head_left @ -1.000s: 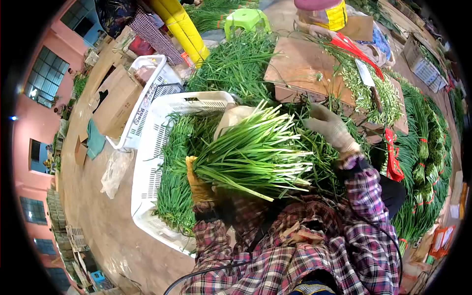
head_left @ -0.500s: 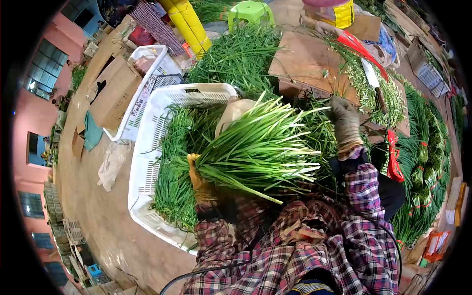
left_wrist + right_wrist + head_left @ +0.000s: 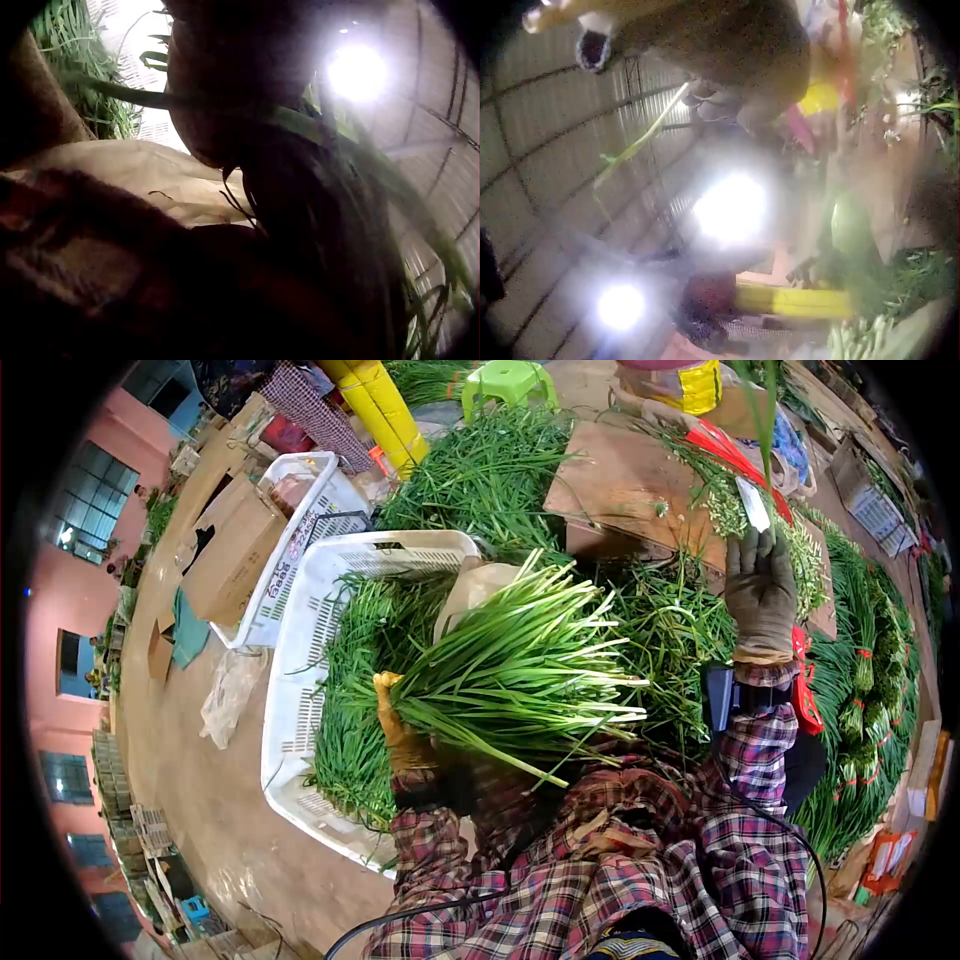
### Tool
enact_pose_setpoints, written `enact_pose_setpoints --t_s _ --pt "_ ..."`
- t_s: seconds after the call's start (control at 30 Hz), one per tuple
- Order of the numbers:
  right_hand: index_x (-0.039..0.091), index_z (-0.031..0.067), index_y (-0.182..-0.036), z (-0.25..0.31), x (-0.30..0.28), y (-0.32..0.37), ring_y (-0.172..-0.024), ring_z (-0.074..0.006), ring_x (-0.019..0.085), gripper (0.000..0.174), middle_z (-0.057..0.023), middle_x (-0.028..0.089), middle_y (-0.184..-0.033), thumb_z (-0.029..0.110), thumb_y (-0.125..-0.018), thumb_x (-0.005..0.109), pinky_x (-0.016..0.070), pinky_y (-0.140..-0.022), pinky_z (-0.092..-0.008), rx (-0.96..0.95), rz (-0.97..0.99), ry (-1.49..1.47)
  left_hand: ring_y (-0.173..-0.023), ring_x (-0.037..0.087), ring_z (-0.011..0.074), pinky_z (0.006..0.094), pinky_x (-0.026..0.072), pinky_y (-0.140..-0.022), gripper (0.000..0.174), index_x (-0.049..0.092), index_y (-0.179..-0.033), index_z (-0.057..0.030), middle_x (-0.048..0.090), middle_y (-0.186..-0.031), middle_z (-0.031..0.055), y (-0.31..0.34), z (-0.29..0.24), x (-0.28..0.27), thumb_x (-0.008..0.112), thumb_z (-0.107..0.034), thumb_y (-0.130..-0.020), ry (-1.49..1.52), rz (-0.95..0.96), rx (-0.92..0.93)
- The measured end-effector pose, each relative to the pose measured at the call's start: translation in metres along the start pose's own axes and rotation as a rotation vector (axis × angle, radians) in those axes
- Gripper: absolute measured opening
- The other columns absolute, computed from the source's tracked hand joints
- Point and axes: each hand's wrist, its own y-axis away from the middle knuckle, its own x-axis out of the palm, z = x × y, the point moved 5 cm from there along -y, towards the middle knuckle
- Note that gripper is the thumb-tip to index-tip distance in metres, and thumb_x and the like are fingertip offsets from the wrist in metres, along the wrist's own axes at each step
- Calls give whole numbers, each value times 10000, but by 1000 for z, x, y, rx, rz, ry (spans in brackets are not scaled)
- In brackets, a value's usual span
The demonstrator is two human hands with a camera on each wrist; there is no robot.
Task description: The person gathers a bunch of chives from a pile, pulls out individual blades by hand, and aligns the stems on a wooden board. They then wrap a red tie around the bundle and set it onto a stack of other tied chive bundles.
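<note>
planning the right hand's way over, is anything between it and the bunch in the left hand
Nothing visible stands between the right hand and the green bunch in the left hand. Loose greens show in the gap but seem to lie lower than both.

My right hand (image 3: 762, 600) has shifted rightward from the loose greens (image 3: 672, 630), its fingers now straightened and screening the handle of the knife (image 3: 753, 505) (the metal still shows). A long leaf (image 3: 768, 420), seemingly airborne though blurred, has appeared beyond.
</note>
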Motion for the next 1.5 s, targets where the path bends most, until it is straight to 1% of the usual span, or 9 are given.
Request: enact_pose_setpoints --t_s 0.17,0.37,0.47,0.57,0.7,0.8,0.9,1.17,1.5 --pt "624 42 -942 -100 70 73 -775 -158 594 175 -65 637 -864 127 -789 626 463 -774 -266 179 325 808 -670 544 100 255 474 -595 234 542 -865 -151 554 -767 -36 -5 1 3 439 -355 -917 187 43 -83" --pt "652 52 -855 -112 82 108 -784 -259 604 241 -97 638 -824 181 -664 722 466 -730 -353 -203 838 1376 -655 548 108 278 492 -605 243 544 -832 -141 568 -722 -17 -15 11 -20 443 -346 -915 295 -10 -90" --pt "643 50 -883 -103 90 100 -772 -250 599 258 -99 632 -830 198 -683 714 465 -706 -351 -248 746 1511 -651 556 119 291 501 -619 224 540 -828 -135 569 -721 -11 -9 4 -10 452 -321 -916 232 -70 -85" --pt "535 67 -1091 -132 55 82 -816 -257 603 426 -135 629 -908 261 -740 677 466 -718 -335 376 404 1652 -663 561 118 295 503 -626 210 536 -874 -130 567 -723 -16 -14 9 -11 465 -324 -910 312 -33 -63" --pt "237 10 -1344 -172 7 76 -900 -284 594 818 -206 594 -1013 189 -707 719 467 -776 -331 468 267 1440 -670 555 102 295 505 -628 198 526 -949 -136 561 -754 -27 -11 8 -16 463 -319 -912 365 -13 -70" --pt "240 -75 -1315 -168 33 79 -507 -140 536 829 -140 591 -769 67 -658 725 403 -410 -224 646 31 909 -665 540 94 286 499 -629 219 512 -993 -133 555 -766 -33 -10 6 -10 465 -331 -909 397 0 -79" --pt "235 -67 -1319 -158 35 76 -407 -108 460 844 -96 573 -698 31 -637 723 336 -337 -245 645 -60 933 -666 543 98 294 500 -632 224 519 -988 -129 559 -770 -32 -13 4 -16 470 -332 -907 283 1 -37" --pt "245 3 -1341 -189 6 73 -474 -169 514 895 -203 569 -1029 158 -628 764 407 -393 -294 774 36 1198 -668 585 169 353 533 -610 239 474 -1020 -129 576 -792 19 -14 6 -16 429 -341 -920 477 46 -49" --pt "295 -71 -1290 -172 19 75 -438 -95 469 748 -45 563 -673 34 -661 684 334 -361 -217 735 -2 838 -692 526 88 287 474 -672 214 542 -972 -114 559 -755 -60 -8 -6 0 489 -308 -899 437 106 -63"
